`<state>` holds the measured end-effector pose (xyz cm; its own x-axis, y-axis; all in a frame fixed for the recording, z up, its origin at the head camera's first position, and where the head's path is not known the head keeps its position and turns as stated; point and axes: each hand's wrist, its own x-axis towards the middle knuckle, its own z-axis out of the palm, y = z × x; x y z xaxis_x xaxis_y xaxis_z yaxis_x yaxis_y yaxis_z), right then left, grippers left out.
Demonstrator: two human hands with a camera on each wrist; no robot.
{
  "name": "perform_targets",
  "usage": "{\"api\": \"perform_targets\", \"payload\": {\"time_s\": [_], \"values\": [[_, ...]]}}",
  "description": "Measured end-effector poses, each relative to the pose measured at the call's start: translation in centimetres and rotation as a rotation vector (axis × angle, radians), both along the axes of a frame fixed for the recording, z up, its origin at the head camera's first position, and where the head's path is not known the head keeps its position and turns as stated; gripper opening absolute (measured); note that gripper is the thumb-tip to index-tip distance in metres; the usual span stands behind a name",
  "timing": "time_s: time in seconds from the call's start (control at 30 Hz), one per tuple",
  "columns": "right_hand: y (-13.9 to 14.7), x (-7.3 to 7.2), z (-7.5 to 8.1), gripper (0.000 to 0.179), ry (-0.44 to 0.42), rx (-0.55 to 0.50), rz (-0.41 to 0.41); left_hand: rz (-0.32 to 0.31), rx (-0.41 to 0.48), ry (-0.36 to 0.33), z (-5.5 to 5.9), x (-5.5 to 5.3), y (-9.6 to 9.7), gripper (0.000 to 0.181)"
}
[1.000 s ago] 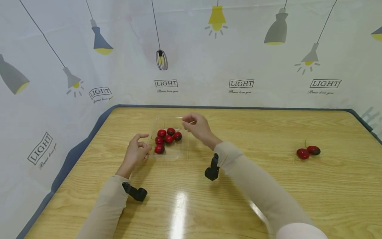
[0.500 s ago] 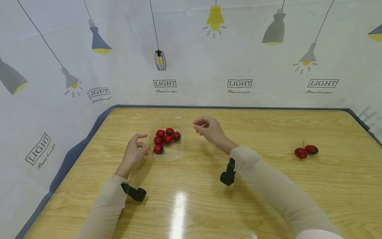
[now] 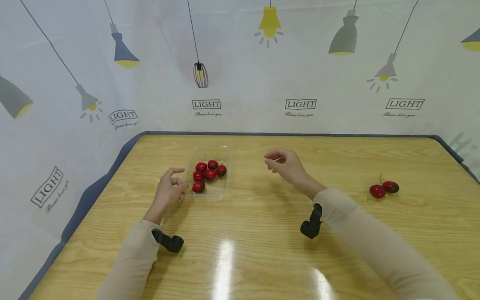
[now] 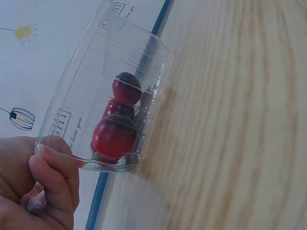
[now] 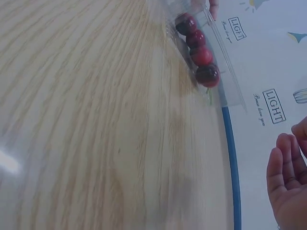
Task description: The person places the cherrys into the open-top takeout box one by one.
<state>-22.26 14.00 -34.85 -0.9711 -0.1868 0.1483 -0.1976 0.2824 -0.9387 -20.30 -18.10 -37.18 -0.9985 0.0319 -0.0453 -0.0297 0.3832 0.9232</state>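
A clear plastic box (image 3: 227, 187) stands on the table at left of centre in the head view, with several red cherries (image 3: 211, 173) lying in it. My left hand (image 3: 170, 189) pinches the box's left rim; in the left wrist view the thumb and curled fingers (image 4: 61, 165) close over that rim. One cherry's green stem lies near those fingers. My right hand (image 3: 286, 164) hangs above the table to the right of the box, fingers loosely bent, with nothing visible between them. It shows partly at the right edge of the right wrist view.
Two more dark red cherries (image 3: 377, 191) with stems lie side by side on the right part of the wooden table (image 3: 262, 258). A white cloth (image 3: 247, 75) printed with lamps stands behind the table and along its left side.
My right hand has moved away from the box's right rim, rightward across the table. The left hand and the box with its cherries have stayed in place.
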Motion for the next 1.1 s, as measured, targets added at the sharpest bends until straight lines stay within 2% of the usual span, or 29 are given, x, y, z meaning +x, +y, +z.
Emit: {"api": "perform_targets", "payload": {"time_s": [0.5,0.83,1.1], "values": [[7.8,3.1,-0.4,0.032,-0.043,0.057,-0.100,-0.006,-0.012,0.003,0.0,-0.1,0.2,0.049],[12.6,5.7,0.3,0.016,-0.116,-0.041,-0.187,-0.014,-0.014,0.000,0.0,0.0,0.0,0.049],[15.8,6.6,-0.5,0.022,-0.117,-0.066,-0.241,-0.009,-0.019,0.001,-0.1,-0.2,0.0,0.048]]}}
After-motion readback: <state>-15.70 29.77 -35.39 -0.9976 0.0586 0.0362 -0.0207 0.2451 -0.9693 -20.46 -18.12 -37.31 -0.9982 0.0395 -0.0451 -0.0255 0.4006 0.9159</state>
